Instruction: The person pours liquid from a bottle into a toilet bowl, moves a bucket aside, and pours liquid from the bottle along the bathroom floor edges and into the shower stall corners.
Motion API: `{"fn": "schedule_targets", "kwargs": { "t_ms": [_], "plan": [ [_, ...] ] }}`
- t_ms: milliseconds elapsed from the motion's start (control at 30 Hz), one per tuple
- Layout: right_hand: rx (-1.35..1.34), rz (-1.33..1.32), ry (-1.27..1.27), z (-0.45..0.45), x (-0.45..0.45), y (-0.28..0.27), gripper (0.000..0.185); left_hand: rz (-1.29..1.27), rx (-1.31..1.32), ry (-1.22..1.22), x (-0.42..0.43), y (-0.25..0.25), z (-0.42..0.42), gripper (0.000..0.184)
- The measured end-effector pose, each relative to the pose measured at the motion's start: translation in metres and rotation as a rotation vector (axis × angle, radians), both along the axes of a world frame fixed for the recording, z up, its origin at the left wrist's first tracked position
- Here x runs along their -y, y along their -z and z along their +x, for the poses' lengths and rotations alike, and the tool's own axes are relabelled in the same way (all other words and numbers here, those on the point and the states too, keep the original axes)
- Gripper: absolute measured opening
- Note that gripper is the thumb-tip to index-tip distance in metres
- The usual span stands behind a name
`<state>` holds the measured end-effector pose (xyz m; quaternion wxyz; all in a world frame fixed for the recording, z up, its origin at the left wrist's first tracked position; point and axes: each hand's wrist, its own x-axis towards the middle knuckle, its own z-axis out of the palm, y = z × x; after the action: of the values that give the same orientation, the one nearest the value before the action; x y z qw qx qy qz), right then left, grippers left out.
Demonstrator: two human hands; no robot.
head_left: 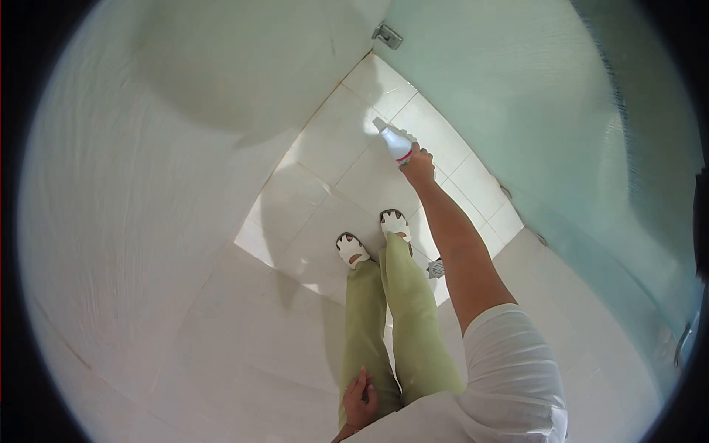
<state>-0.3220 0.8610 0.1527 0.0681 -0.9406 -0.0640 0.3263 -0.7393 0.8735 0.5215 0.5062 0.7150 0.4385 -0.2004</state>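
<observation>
My right hand (pixel 419 165), at the end of an outstretched arm, is wrapped round a white bottle (pixel 396 145) with a red band. The bottle tilts, its narrow greyish tip pointing away and to the left, above the tiled floor (pixel 358 181). Its lower part is hidden by my fingers. Close to my thigh, my left hand (pixel 360 399) hangs with its fingers loosely stretched, and I see nothing in it.
A pale wall (pixel 170 162) rises on the left. To the right stands a greenish glass panel (pixel 509 103) with a metal hinge (pixel 387 35) at the far corner. A striped grey item (pixel 436 269) lies right of my sandals (pixel 351 249).
</observation>
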Motion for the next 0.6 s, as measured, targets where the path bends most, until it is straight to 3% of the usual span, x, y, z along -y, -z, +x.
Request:
{"fn": "schedule_targets", "kwargs": {
  "t_ms": [200, 333, 433, 500, 600],
  "plan": [
    [0.015, 0.35, -0.208, -0.049, -0.003, -0.041, 0.072, -0.041, -0.008, -0.036, 0.01, -0.01, -0.003, 0.05],
    [-0.017, 0.362, -0.216, -0.07, 0.004, -0.06, 0.076, -0.059, -0.017, -0.053, 0.017, -0.008, -0.013, 0.048],
    [-0.08, 0.16, -0.179, -0.078, 0.011, -0.066, 0.075, -0.047, -0.015, -0.069, 0.021, -0.01, -0.018, 0.048],
    [-0.118, -0.111, -0.206, -0.083, 0.011, -0.064, 0.073, -0.051, -0.01, -0.095, 0.022, -0.01, -0.022, 0.048],
    [-0.053, -0.157, -0.273, -0.101, -0.023, -0.052, 0.071, -0.059, -0.005, -0.138, 0.025, -0.009, -0.027, 0.048]
  ]
}}
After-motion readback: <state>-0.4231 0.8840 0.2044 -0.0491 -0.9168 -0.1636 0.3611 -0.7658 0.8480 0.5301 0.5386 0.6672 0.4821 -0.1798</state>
